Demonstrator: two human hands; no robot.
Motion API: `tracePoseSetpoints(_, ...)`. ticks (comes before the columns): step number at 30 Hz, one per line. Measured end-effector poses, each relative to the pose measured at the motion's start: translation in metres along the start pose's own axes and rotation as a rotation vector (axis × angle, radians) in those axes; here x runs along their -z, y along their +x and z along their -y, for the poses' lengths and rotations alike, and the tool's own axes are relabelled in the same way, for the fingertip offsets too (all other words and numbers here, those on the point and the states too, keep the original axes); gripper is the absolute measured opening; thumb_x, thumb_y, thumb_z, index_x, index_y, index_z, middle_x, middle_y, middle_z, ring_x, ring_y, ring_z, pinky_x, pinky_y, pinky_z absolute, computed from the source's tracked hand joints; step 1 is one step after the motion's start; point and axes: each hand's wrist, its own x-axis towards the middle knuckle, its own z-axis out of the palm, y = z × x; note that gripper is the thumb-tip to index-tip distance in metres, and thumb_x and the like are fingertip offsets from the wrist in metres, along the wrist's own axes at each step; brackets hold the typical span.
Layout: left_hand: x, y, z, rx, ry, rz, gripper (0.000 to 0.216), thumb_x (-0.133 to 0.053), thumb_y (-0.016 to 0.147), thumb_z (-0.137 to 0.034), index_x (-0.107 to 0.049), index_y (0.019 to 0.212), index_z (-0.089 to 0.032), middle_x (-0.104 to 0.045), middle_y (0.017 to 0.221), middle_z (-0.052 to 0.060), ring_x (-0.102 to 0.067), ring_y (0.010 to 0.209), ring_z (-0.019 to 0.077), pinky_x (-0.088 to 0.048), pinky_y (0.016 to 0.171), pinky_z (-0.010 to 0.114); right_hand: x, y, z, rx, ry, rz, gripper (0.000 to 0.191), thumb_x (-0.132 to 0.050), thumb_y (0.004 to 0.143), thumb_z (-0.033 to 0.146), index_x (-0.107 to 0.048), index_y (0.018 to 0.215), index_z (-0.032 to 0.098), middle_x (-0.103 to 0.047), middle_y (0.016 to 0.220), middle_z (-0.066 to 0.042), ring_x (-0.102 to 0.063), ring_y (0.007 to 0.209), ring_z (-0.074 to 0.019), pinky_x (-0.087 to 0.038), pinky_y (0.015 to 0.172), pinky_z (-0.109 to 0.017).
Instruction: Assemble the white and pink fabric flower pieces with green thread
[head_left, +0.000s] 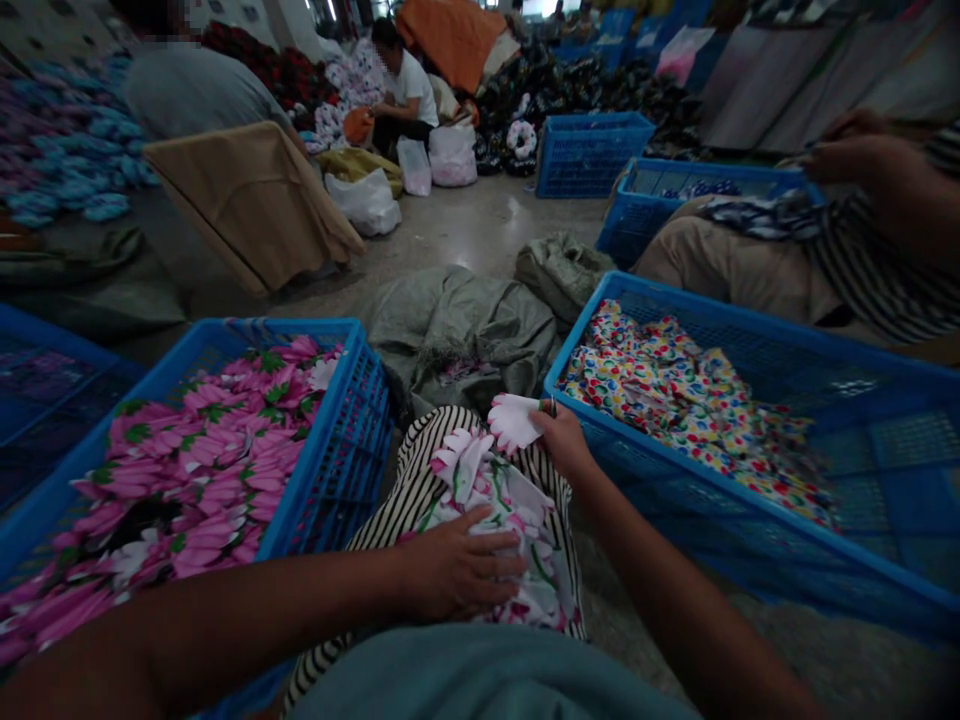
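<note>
Left hand point(469, 572) lies flat, fingers extended, on a heap of white cloth printed pink and green point(536, 510) on the lap, over black-and-cream striped fabric point(409, 475). Just beyond the heap, the right hand point(561, 432) pinches a pale pink, scallop-edged cloth piece point(514, 422). Leftward, a blue plastic lattice crate point(337, 480) holds pink petal-shaped pieces point(232, 440); rightward, another blue plastic crate point(645, 475) holds multicoloured spotted cloth point(675, 385). Ahead lies a crumpled grey-green sack point(457, 320).
</note>
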Motion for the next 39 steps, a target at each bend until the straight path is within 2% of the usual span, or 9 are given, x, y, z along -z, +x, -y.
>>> tracePoseSetpoints(4,0.01,-0.011,-0.002,-0.037,-0.005,-0.071,0.031,-0.039,0.09,-0.034,-0.048,0.118,-0.028,-0.052,0.129,-0.003,-0.03,0.13,0.0206,-0.005,0.109,0.05,-0.006,-0.006,0.003,0.041,0.019,-0.022,0.014,-0.058,0.059,0.023,-0.05,0.069,0.018,-0.047,0.044,0.008,-0.038,0.034,-0.0074,-0.026,0.029,-0.018)
tracePoseSetpoints(8,0.048,-0.026,0.012,-0.101,0.021,-0.37,0.025,-0.045,0.087,-0.02,-0.05,0.112,-0.022,-0.06,0.119,0.0,-0.038,0.124,0.0169,-0.006,0.111,0.045,-0.011,-0.023,0.017,0.099,0.054,-0.047,0.018,-0.06,0.058,0.024,-0.051,0.072,0.018,-0.051,0.05,0.007,-0.043,0.038,-0.0083,-0.031,0.033,-0.018)
tracePoseSetpoints(11,0.077,-0.023,0.036,0.139,0.034,-0.651,0.04,-0.052,0.081,-0.018,-0.043,0.12,-0.017,-0.052,0.126,0.012,-0.034,0.127,0.0208,-0.018,0.108,0.046,-0.022,-0.039,0.036,0.125,0.049,-0.026,0.022,-0.062,0.056,0.023,-0.052,0.074,0.019,-0.052,0.055,0.007,-0.043,0.039,-0.0074,-0.032,0.034,-0.018)
tracePoseSetpoints(14,0.082,0.001,0.055,0.418,-0.055,-0.677,0.083,-0.071,0.064,-0.039,-0.031,0.132,-0.012,-0.03,0.141,0.021,-0.017,0.133,0.0338,-0.012,0.106,0.056,-0.04,-0.052,0.05,0.123,0.032,-0.006,0.021,-0.063,0.059,0.025,-0.05,0.074,0.019,-0.05,0.054,0.008,-0.041,0.037,-0.0064,-0.03,0.032,-0.017)
tracePoseSetpoints(16,0.072,0.021,0.062,0.518,-0.292,-0.656,0.095,-0.075,0.057,-0.04,-0.028,0.134,-0.01,-0.025,0.143,0.022,-0.015,0.133,0.0358,-0.011,0.106,0.057,-0.05,-0.056,0.054,0.105,0.023,0.002,0.02,-0.062,0.063,0.027,-0.049,0.075,0.02,-0.046,0.051,0.009,-0.037,0.034,-0.0055,-0.028,0.03,-0.016)
tracePoseSetpoints(23,0.067,0.049,0.076,0.827,-1.46,-1.083,0.025,-0.048,0.081,-0.029,-0.056,0.098,-0.013,-0.065,0.102,0.014,-0.06,0.099,0.0242,-0.04,0.094,0.043,-0.04,-0.046,0.058,0.126,0.053,0.095,0.027,-0.056,0.075,0.043,-0.053,0.084,0.019,-0.055,0.062,0.005,-0.03,0.032,-0.0029,-0.026,0.029,-0.016)
tracePoseSetpoints(30,0.068,0.055,0.085,0.846,-1.502,-0.96,0.022,-0.046,0.082,-0.035,-0.05,0.093,-0.016,-0.065,0.094,0.012,-0.062,0.09,0.0218,-0.046,0.082,0.04,-0.029,-0.026,0.042,0.057,0.124,0.102,0.02,-0.065,0.067,0.031,-0.057,0.08,0.018,-0.049,0.054,0.008,-0.033,0.033,-0.0028,-0.026,0.029,-0.015)
tracePoseSetpoints(35,0.038,0.058,0.088,0.889,-1.298,-0.818,0.047,-0.079,0.047,-0.017,-0.063,0.091,-0.018,-0.061,0.099,0.006,-0.053,0.098,0.0237,-0.036,0.092,0.037,-0.026,-0.015,0.011,-0.069,0.226,0.053,0.02,-0.061,0.065,0.033,-0.051,0.075,0.019,-0.043,0.048,0.01,-0.032,0.031,-0.0042,-0.035,0.031,-0.017)
tracePoseSetpoints(39,0.037,0.065,0.092,0.896,-1.264,-0.8,0.005,-0.069,0.062,-0.02,-0.065,0.064,-0.018,-0.062,0.077,0.003,-0.052,0.084,0.0196,-0.035,0.086,0.031,-0.018,-0.016,0.011,-0.087,0.265,0.064,0.02,-0.061,0.065,0.034,-0.051,0.073,0.018,-0.045,0.047,0.01,-0.026,0.027,-0.0027,-0.036,0.03,-0.018)
